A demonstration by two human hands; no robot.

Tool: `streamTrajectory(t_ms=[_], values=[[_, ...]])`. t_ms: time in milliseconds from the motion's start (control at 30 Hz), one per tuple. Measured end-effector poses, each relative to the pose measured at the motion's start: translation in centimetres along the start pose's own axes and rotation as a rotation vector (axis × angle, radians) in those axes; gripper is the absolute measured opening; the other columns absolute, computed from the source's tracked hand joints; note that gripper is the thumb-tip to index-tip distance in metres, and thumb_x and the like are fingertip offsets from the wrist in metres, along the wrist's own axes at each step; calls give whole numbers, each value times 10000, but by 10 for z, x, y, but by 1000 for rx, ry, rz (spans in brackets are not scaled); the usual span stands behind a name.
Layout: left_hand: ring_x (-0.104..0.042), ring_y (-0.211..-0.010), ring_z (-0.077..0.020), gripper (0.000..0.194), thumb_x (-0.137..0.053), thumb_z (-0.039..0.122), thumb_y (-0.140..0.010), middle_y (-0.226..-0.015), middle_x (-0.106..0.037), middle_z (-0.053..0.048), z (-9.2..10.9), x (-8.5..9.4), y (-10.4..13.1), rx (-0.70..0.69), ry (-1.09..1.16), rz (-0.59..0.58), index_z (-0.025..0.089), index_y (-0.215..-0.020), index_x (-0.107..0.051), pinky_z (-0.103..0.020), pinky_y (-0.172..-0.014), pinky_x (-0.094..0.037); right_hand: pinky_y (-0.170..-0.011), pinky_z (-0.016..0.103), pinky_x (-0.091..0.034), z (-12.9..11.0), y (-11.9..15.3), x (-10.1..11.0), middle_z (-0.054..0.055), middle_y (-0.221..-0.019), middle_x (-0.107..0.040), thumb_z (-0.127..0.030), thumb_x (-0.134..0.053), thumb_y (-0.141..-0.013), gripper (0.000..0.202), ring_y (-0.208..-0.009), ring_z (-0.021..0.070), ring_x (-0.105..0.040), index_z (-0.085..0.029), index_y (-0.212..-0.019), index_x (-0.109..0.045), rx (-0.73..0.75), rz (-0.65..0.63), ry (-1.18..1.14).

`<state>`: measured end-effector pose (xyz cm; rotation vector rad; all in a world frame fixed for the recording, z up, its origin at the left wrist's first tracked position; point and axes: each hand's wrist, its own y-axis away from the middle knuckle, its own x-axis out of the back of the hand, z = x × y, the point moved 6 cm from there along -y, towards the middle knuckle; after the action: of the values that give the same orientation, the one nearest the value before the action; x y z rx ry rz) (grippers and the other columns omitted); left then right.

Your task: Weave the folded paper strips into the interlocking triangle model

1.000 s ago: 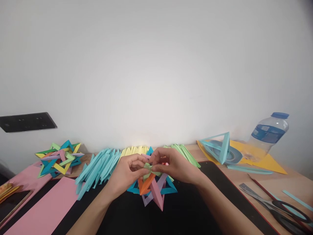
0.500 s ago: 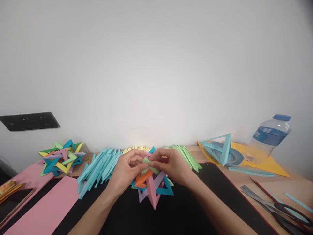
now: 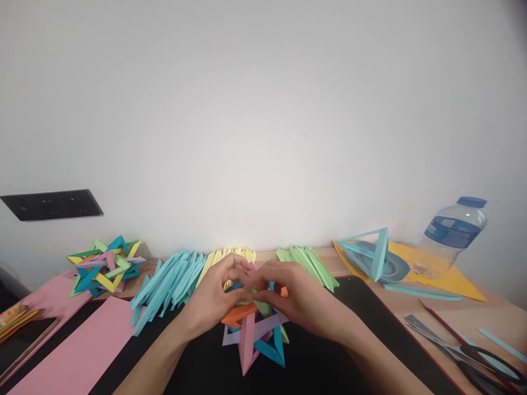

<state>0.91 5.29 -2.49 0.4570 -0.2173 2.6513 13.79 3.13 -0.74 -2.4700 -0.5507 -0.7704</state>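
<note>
Far left, an interlocked paper star (image 3: 105, 269) stood on the table (image 3: 488, 315) near the wall. A pink sheet (image 3: 69, 351) lay nearer the camera, then a pile of blue strips (image 3: 171, 285), then yellow strips (image 3: 211, 261), partly behind the left hand (image 3: 212, 296). That hand was curled, thumb and fingertips nearly together, holding the upper part of the multicoloured paper model (image 3: 247, 343).

The model sat between both hands, over the black mat (image 3: 362, 312); could not tell whether it touched. Change over the last half second: model tilted and turned, its pink point lower and further left, the light green piece (image 3: 263, 308) more hidden. Reading: re-angled without release, work near the top probably unfinished.

Right hand (image 3: 296, 296): likewise curled, thumb and fingers closed at the model's top; exact pinch hidden. Beyond it lay green strips (image 3: 308, 267), then, far right, the bottle (image 3: 455, 230) and scissors (image 3: 465, 354).
</note>
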Motion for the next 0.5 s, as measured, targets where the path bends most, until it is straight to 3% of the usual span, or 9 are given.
streamTrajectory(t_ms=[133, 333, 500], values=[[-609, -818, -192, 299, -678, 197, -738, -745, -639, 13, 2, 0, 1, -10, 29, -29, 221, -987, -514, -294, -745, -430, -585, 222, -384, -2, 0, -1, -9, -749, -635, -149, -586, -822, 110, -665, 124, -538, -219, -787, -662, 11, 10, 1], [-592, -976, -218, 469, -699, 175, -725, -813, -685, 1, 4, 2, 4, 12, 3, 6, 260, -1143, -506, -334, -880, -394, -582, 215, -399, 2, 0, 3, -14, -753, -643, -91, -569, -802, 140, -668, 119, -541, -207, -766, -639, -3, 38, -28], [-608, -872, -210, 471, -719, 178, -701, -779, -673, 6, 1, 1, 3, 45, 98, -17, 238, -1122, -517, -328, -789, -438, -600, 215, -435, 2, 0, 4, -11, -765, -647, -107, -576, -801, 123, -689, 127, -562, -214, -771, -631, 12, 32, -77]])
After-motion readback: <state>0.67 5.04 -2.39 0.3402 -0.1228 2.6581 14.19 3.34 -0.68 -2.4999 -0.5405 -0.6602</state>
